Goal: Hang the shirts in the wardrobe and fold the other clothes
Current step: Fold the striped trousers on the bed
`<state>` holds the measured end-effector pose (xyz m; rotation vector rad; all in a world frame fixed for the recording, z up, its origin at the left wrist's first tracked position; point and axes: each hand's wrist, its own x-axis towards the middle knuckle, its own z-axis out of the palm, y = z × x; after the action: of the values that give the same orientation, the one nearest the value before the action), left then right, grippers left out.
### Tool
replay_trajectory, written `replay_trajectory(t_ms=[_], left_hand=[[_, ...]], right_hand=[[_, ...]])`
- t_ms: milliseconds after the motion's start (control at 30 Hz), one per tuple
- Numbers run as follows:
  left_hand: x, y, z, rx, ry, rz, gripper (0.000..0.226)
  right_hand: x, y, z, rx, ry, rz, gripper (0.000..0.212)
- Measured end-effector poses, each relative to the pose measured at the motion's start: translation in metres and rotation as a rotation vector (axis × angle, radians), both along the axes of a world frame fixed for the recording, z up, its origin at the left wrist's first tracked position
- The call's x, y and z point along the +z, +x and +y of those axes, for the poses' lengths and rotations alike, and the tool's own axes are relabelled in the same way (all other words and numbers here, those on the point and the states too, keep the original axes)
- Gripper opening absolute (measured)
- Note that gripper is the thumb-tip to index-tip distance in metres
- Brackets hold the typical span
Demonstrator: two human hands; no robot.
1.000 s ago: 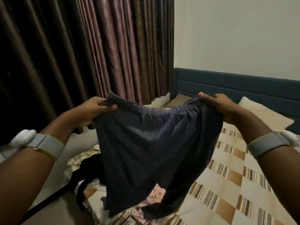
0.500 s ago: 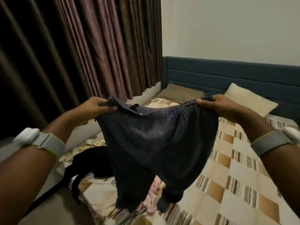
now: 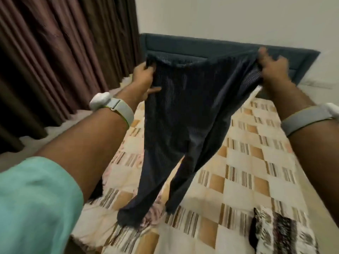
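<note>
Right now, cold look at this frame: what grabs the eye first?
The dark navy pinstriped trousers in mid-frame, held up by the waistband, left hand and right hand each in a shut grip on a corner, legs dangling to the bed. Below lies the cream-and-tan checkered bedsheet, with a brown-and-white patterned garment at lower right. Brown pleated curtains fill the left.
</note>
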<state>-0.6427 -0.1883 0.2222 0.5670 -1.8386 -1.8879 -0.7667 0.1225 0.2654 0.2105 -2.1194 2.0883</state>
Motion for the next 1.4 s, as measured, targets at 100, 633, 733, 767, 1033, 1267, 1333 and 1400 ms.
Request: replay_trajectory(t_ms=[100,633,733,767,1033,1267,1333,1400], left_hand=[[0.017,-0.026,0.029,-0.118,0.21,0.246,0.014],[-0.522,0.12,-0.005,-0.206,0.148,-0.776,0.03],[-0.566,0.15,-0.003,-0.15,0.394,-0.761,0.03],[-0.573,0.157,-0.005,-0.112,0.461,-0.734,0.027],[-0.595,0.23,-0.066,0.302,0.782,-0.557,0.018],[-0.64,0.265,-0.089,0.403,0.703,-0.658,0.101],[-0.649,0.267,-0.076,0.364,0.517,-0.726,0.088],[-0.655,0.264,-0.063,0.444,0.412,-0.725,0.071]], right_hand=[[0.001,0.012,0.023,-0.131,-0.142,0.129,0.082],[-0.482,0.198,0.038,0.164,0.472,-0.598,0.059],[-0.551,0.249,0.019,0.238,0.497,-0.608,0.041],[-0.567,0.269,0.008,0.281,0.475,-0.602,0.032],[-0.663,0.394,-0.091,1.068,0.805,-0.667,0.035],[-0.679,0.328,-0.113,0.922,0.815,-0.474,0.032],[-0.685,0.277,-0.102,0.556,0.766,-0.377,0.028],[-0.692,0.227,-0.089,0.369,0.85,-0.312,0.024]])
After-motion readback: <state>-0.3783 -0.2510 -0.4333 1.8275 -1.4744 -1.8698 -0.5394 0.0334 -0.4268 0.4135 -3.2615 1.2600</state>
